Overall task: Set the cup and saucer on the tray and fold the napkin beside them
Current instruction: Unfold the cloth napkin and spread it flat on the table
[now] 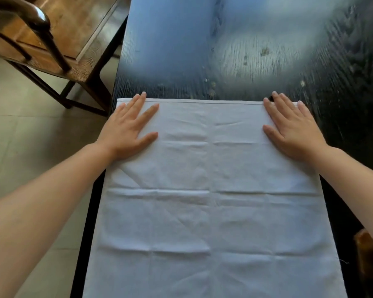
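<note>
Napkin (211,190) flat on table (342,82); chair (52,39) far left.

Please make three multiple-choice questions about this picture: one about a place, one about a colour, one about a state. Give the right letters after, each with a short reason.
1. Where do the two hands rest?
A. on the far corners of the napkin
B. on the chair
C. on the floor

2. What colour is the napkin?
A. red
B. white
C. green

3. How does the napkin lie?
A. rolled up
B. crumpled in a ball
C. spread flat, with crease lines

Answers:
1 A: the left hand and the right hand press flat near the far edge.
2 B: the napkin is white against the dark table.
3 C: it lies open, and crease lines cross it.
</note>
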Available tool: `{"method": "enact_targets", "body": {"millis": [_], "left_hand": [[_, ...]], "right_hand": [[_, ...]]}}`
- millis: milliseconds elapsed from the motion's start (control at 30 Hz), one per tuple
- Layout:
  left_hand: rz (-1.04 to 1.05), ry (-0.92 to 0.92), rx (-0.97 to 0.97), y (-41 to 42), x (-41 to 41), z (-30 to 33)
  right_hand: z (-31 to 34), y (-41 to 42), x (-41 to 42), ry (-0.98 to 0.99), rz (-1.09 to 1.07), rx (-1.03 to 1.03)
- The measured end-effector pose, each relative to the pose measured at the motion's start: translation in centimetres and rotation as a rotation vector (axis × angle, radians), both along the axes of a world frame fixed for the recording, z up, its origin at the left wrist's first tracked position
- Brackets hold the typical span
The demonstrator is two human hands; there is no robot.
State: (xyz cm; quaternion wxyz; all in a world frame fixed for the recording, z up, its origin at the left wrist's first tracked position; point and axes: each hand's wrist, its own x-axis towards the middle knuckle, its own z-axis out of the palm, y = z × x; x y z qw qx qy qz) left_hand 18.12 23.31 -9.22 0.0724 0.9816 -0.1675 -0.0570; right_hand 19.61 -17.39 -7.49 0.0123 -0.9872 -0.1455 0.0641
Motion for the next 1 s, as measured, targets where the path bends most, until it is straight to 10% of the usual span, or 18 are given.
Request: {"method": "enact_targets", "body": {"millis": [300, 533, 1000], "left_hand": [[0.039, 0.042, 0.105, -0.9, -0.5, 1.1], [0.104, -0.058, -0.426, -5.5, -15.5, 5.2], [-0.085, 0.049, -0.137, -4.7, -34.2, 3.0]], "right_hand": [[0.5, 0.8, -0.5, 0.016, -0.061, -0.088], [3.4, 4.3, -15.1, -0.053, 0.035, 0.205], [2.2, 3.0, -35.1, 0.159, 0.175, -0.017]]}}
